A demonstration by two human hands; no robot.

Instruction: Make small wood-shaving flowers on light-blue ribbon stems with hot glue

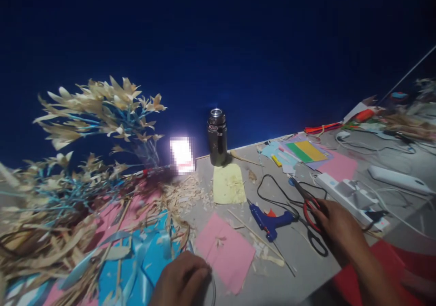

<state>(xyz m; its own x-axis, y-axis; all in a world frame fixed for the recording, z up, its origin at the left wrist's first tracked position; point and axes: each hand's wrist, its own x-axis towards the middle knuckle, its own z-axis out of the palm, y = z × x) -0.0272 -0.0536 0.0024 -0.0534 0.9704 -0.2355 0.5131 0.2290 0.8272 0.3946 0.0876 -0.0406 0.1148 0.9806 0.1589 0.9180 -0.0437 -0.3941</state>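
At the right, my right hand grips a pair of scissors by a red-lined handle loop, blades pointing away and to the left. My left hand is low in the middle with its fingers curled; a thin dark strand shows beside it, but what the fingers hold is hidden. Just ahead of that hand lies a pink paper sheet with small scraps on it. A blue glue gun rests between the two hands, its nozzle toward the flask. Its black cord loops near the scissors.
A dark metal flask stands against the blue wall behind a yellow paper. Dried-husk flowers and blue ribbon crowd the left. Coloured papers, a power strip and cables are at the right.
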